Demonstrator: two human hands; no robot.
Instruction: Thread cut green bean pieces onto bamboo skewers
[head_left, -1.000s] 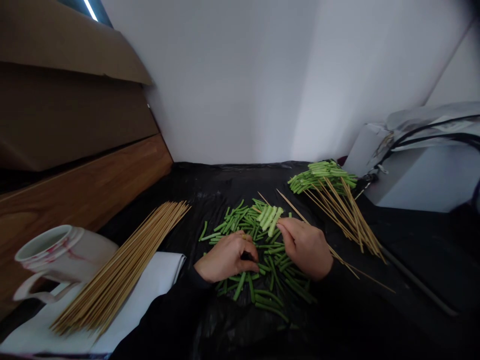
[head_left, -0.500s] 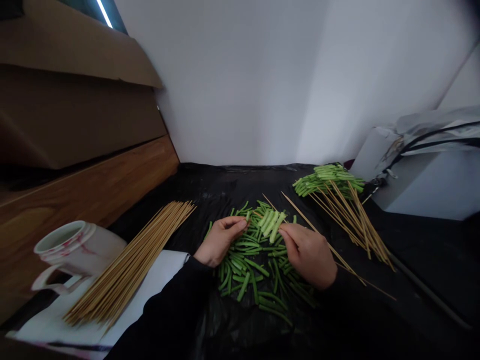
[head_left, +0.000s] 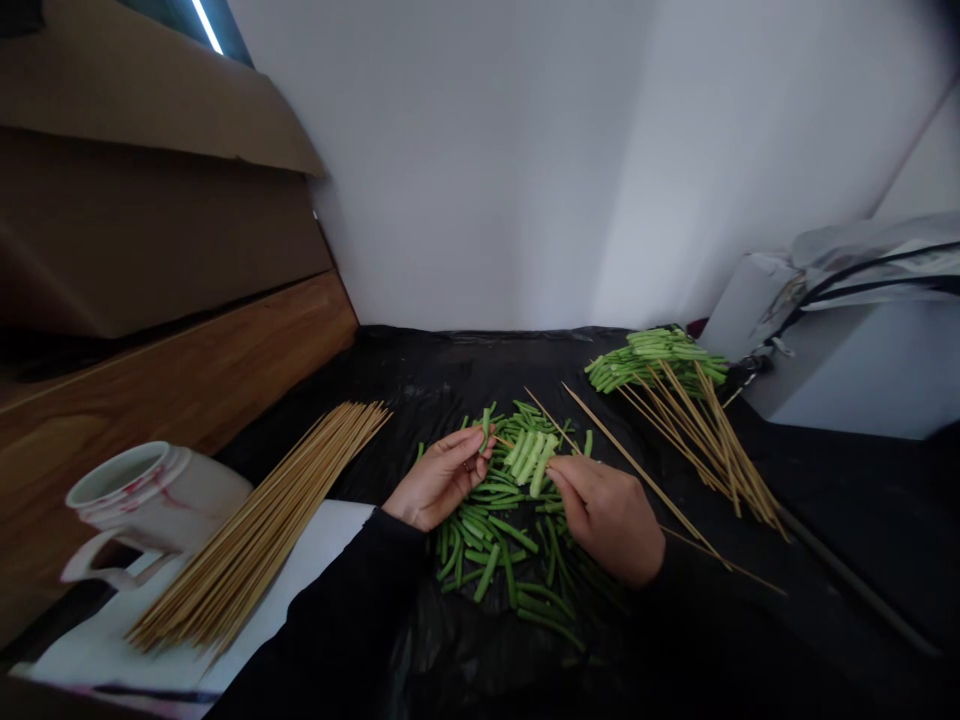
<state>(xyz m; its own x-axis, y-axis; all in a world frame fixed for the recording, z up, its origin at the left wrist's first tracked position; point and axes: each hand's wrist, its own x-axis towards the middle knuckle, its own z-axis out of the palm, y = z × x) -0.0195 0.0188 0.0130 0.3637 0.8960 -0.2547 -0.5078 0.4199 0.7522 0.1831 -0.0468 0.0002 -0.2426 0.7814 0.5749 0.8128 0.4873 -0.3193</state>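
Observation:
My left hand (head_left: pixel 444 474) pinches a single green bean piece (head_left: pixel 485 428) upright between thumb and fingers. To its right, my right hand (head_left: pixel 611 510) is closed on a bamboo skewer, most of which its fingers hide. Several pale green bean pieces (head_left: pixel 531 458) sit side by side across that skewer, just left of the right fingertips. The skewer's bare tip points left, close to the held piece; whether they touch, I cannot tell. Beneath both hands spreads a loose pile of cut green beans (head_left: pixel 487 535).
A bundle of bamboo skewers (head_left: pixel 262 530) lies at left on white paper (head_left: pixel 330 530), beside a tipped mug (head_left: pixel 169 495). Filled bean skewers (head_left: pixel 660 360) are stacked at back right. Loose skewers (head_left: pixel 637 465) lie right of the pile on black plastic sheeting (head_left: pixel 465 360). A cardboard box (head_left: pixel 150 220) stands left.
My left hand has turned, bringing the bean piece upright into clearer view. My right hand has shifted slightly left and toward me with the loaded skewer.

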